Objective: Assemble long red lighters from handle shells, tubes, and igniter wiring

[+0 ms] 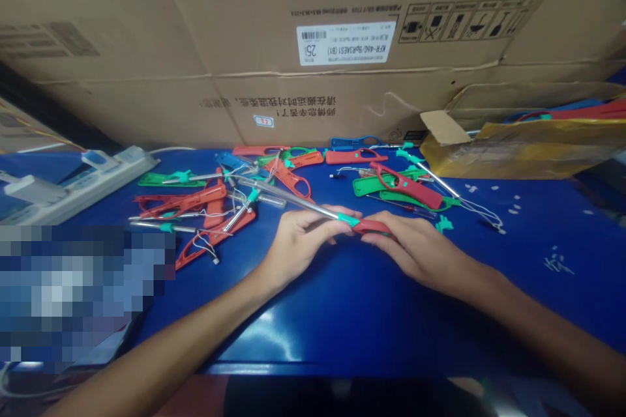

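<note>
Both hands are closed around one long-nosed gas lighter, held over the middle of the blue table. Its metal tube [303,199] points away to the upper left, with a green collar [347,219] at its base. My left hand [304,238] pinches the lighter at the collar. Wrapped round the red handle [374,227] is my right hand [413,244], which hides most of it. Beyond my left hand lie red lighter shells [210,201] and metal tubes with green collars and white wires. Past my right hand rests a red and green lighter handle [408,186].
An open cardboard box [518,150] with coloured handles stands at the right. A large carton [254,26] walls off the back. At the left are a power strip [92,186] with plugs and a blurred-out object [73,296]. Small white bits [559,265] are scattered at the right.
</note>
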`<state>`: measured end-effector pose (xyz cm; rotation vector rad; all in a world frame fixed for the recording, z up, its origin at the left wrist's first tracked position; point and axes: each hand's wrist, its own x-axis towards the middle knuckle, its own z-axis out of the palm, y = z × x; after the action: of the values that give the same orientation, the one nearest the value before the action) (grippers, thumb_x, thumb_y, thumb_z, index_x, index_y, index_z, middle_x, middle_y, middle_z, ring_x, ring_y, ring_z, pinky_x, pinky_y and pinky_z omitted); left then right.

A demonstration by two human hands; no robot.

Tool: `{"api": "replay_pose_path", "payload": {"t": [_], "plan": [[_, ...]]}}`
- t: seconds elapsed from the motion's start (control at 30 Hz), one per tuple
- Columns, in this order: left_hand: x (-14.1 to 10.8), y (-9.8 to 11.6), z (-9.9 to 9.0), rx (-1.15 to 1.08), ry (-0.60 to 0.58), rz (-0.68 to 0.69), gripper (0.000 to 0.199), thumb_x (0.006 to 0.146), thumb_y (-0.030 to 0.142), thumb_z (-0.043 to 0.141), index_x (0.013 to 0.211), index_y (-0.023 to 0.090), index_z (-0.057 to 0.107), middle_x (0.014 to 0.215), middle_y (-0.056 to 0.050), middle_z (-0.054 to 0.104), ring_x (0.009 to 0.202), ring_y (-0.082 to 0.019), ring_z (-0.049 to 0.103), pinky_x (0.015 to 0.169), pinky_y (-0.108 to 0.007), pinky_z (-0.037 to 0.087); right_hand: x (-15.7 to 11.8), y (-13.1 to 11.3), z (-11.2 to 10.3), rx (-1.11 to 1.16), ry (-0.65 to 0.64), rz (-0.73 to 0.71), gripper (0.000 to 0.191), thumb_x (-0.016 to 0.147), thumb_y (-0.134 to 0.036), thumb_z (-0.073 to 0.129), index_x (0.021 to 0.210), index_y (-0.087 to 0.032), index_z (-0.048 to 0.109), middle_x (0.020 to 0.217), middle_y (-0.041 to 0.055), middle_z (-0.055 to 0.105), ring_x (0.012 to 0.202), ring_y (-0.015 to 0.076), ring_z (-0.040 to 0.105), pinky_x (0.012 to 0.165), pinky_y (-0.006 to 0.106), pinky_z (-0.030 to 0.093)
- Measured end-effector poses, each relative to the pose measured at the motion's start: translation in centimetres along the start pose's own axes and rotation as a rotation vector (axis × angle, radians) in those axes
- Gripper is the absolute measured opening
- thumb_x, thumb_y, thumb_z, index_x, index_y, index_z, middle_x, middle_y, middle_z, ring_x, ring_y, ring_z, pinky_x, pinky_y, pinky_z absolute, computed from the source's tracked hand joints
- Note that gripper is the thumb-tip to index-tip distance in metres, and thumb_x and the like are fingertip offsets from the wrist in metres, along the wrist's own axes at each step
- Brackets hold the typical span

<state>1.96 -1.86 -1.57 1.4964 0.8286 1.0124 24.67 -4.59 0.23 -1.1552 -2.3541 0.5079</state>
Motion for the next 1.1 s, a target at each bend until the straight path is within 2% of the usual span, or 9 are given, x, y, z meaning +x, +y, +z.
{"api": "replay_pose_path", "payload": {"t": [0.17,0.33,0.47,0.53,0.7,0.77,0.87,1.0,1.1], "plan": [[-0.2,0.0,0.0,-0.02,-0.026,0.022,0.015,0.092,0.032,0.072,0.091,0.019,0.082,0.107,-0.006,0.079,0.081,-0.016,0.072,0.071,-0.025,0.06,0.1,-0.4,-0.2,0.029,0.005,-0.02,0.018,0.106,-0.029,0.046,0.113,-0.02,0.06,0.108,0.0067,0.077,0.097,0.0195,0.074,0.082,0.032,0.059],[0.4,-0.3,0.5,-0.028,-0.027,0.062,0.019,0.092,0.034,0.073,0.103,0.02,0.079,0.116,-0.008,0.076,0.086,-0.017,0.071,0.07,-0.027,0.06,0.4,-0.1,0.4,-0.052,0.062,0.001,0.021,0.107,-0.032,0.046,0.115,-0.02,0.061,0.111,0.0079,0.076,0.098,0.0214,0.074,0.079,0.033,0.06],[1.0,-0.5,0.4,-0.014,-0.074,0.236,0.012,0.087,0.026,0.078,0.098,0.021,0.079,0.116,-0.008,0.074,0.106,-0.021,0.07,0.097,-0.038,0.058,0.4,0.1,0.3,-0.097,0.049,-0.03,0.023,0.106,-0.034,0.049,0.12,-0.02,0.06,0.116,0.0084,0.075,0.101,0.0221,0.074,0.081,0.033,0.059],[1.2,-0.4,0.1,-0.013,-0.076,0.261,0.011,0.087,0.025,0.079,0.097,0.021,0.079,0.116,-0.008,0.073,0.111,-0.022,0.068,0.099,-0.039,0.057,0.3,0.4,0.0,-0.108,0.047,-0.044,0.026,0.105,-0.036,0.052,0.125,-0.022,0.059,0.117,0.0067,0.075,0.101,0.0216,0.074,0.082,0.032,0.058],[1.0,0.3,-0.2,-0.154,-0.056,0.114,0.024,0.093,0.035,0.072,0.109,0.019,0.076,0.135,-0.012,0.066,0.107,-0.024,0.068,0.068,-0.026,0.058,0.2,0.9,-0.4,-0.272,0.058,-0.013,0.034,0.106,-0.046,0.043,0.112,-0.019,0.064,0.094,0.0054,0.077,0.079,0.0248,0.075,0.064,0.035,0.056],[0.7,0.3,0.1,-0.21,-0.054,0.07,0.033,0.097,0.041,0.066,0.122,0.02,0.072,0.141,-0.011,0.063,0.119,-0.026,0.065,0.083,-0.031,0.059,0.3,0.7,0.1,-0.35,0.12,-0.018,0.039,0.107,-0.046,0.04,0.115,-0.016,0.063,0.097,0.009,0.076,0.08,0.0263,0.075,0.062,0.035,0.056],[0.1,-0.4,0.7,-0.322,-0.133,-0.006,0.047,0.102,0.054,0.054,0.134,0.023,0.066,0.143,-0.01,0.062,0.134,-0.028,0.056,0.113,-0.042,0.045,0.5,0.0,1.0,-0.427,0.182,-0.04,0.047,0.107,-0.046,0.037,0.137,-0.013,0.053,0.108,0.0137,0.072,0.086,0.0268,0.074,0.06,0.034,0.057],[-0.2,-1.4,1.0,-0.386,-0.179,-0.11,0.049,0.101,0.055,0.055,0.132,0.019,0.066,0.135,-0.012,0.066,0.126,-0.028,0.061,0.116,-0.046,0.042,0.8,0.0,1.4,-0.419,0.176,-0.091,0.054,0.108,-0.038,0.035,0.156,-0.013,0.033,0.115,0.0156,0.065,0.092,0.025,0.071,0.069,0.035,0.06],[0.1,-1.5,0.9,-0.406,-0.144,-0.145,0.047,0.099,0.054,0.06,0.124,0.015,0.07,0.125,-0.013,0.071,0.114,-0.026,0.067,0.107,-0.042,0.049,0.8,0.7,0.9,-0.297,0.167,-0.158,0.054,0.106,-0.03,0.044,0.156,-0.015,0.033,0.12,0.0147,0.061,0.104,0.0233,0.068,0.083,0.034,0.06]]}}
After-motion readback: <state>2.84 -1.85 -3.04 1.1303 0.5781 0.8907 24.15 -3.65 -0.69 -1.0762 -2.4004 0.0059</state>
